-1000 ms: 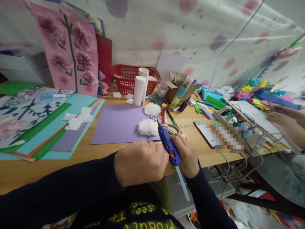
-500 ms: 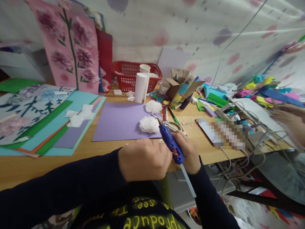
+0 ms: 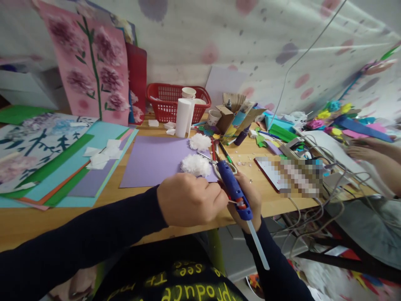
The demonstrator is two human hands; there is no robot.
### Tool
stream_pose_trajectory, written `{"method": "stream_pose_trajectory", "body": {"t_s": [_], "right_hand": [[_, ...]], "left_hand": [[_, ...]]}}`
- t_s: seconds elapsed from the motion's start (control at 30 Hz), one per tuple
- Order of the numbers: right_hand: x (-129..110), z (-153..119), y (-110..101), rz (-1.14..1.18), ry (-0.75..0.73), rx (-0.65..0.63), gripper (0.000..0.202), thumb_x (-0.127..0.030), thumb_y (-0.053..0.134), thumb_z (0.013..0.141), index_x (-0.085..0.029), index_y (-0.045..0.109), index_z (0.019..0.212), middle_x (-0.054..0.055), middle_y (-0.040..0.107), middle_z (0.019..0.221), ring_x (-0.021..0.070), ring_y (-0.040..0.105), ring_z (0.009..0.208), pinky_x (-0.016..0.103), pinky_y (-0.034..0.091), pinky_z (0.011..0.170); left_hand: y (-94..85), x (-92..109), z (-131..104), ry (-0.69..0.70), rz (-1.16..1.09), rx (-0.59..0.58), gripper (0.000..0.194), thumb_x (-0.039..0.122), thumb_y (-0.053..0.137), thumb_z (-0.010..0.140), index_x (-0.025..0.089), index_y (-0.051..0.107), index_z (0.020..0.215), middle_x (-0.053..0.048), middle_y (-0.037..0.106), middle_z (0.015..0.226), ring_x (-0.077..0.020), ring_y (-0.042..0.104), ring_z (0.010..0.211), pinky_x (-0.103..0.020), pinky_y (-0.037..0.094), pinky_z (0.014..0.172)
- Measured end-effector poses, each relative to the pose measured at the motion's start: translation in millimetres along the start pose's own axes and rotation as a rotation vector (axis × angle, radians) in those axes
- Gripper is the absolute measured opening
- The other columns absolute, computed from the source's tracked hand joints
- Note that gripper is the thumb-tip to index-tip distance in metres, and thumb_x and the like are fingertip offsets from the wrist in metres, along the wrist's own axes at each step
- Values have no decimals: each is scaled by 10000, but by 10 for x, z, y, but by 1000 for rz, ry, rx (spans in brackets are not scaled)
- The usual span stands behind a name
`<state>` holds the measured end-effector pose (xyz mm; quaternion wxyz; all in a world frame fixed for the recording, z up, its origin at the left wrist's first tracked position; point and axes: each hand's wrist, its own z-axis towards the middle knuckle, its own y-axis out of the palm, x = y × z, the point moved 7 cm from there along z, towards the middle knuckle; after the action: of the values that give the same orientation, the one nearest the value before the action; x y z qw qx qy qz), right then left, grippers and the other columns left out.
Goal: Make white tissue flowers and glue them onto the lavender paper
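Note:
My right hand (image 3: 250, 194) is wrapped around a blue hot glue gun (image 3: 231, 179). A long translucent glue stick (image 3: 258, 246) sticks out of its back end, and its nozzle points away from me. Close by on its left, my left hand (image 3: 192, 200) is closed, fingers curled at the gun's side. Something thin and pale shows at its fingertips, too small to name. Beyond the hands, two white paper flowers (image 3: 196, 165) rest at the right side of a purple sheet (image 3: 150, 161). Scissors (image 3: 213, 162) lie partly hidden behind the gun.
A white paper roll (image 3: 183, 118) stands before a red basket (image 3: 163, 110). Coloured sheets (image 3: 84, 184) are stacked on the left. Markers (image 3: 225, 152), a cardboard box (image 3: 225, 121) and tangled cables (image 3: 328, 184) are to the right. Another person's hand (image 3: 366, 154) is at far right.
The glue gun and my right hand have shifted slightly right and toward me. My left hand has turned a little, and a thin pale thing now shows at its fingertips.

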<state>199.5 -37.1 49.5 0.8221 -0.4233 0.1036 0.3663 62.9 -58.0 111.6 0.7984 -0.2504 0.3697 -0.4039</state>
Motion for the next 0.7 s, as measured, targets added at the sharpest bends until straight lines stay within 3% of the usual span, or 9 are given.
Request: {"method": "stream_pose_trajectory", "body": {"t_s": [0.13, 0.3, 0.53, 0.7], "right_hand": [[-49, 23, -23, -9, -109, -20, 200, -160, 518, 815, -230, 549, 1000, 33, 604, 873, 181, 610, 758, 280, 470, 647], [-99, 33, -25, -44, -198, -31, 211, -166, 528, 813, -229, 562, 1011, 50, 623, 869, 186, 623, 733, 289, 484, 641], [-147, -29, -134, -203, -138, 232, 168, -116, 520, 837, -228, 593, 940, 40, 625, 811, 171, 603, 665, 272, 469, 595], [-129, -12, -103, -141, -121, 217, 165, -155, 519, 831, -228, 595, 957, 38, 611, 802, 181, 596, 666, 284, 467, 581]], "left_hand": [[43, -38, -4, 25, -155, -120, 157, 107, 418, 835, 176, 513, 731, 12, 591, 598, -119, 509, 455, -263, 282, 400], [82, -57, -22, 23, -294, -215, 138, 132, 426, 819, 167, 556, 787, -13, 649, 679, -125, 561, 512, -244, 334, 422], [109, -62, -25, -119, -403, -268, 111, 148, 459, 787, 168, 560, 744, -10, 628, 599, -124, 530, 463, -240, 318, 407], [160, -73, -30, -99, -444, -279, 147, 159, 442, 808, 164, 588, 788, -13, 634, 618, -121, 528, 474, -240, 358, 430]]}}
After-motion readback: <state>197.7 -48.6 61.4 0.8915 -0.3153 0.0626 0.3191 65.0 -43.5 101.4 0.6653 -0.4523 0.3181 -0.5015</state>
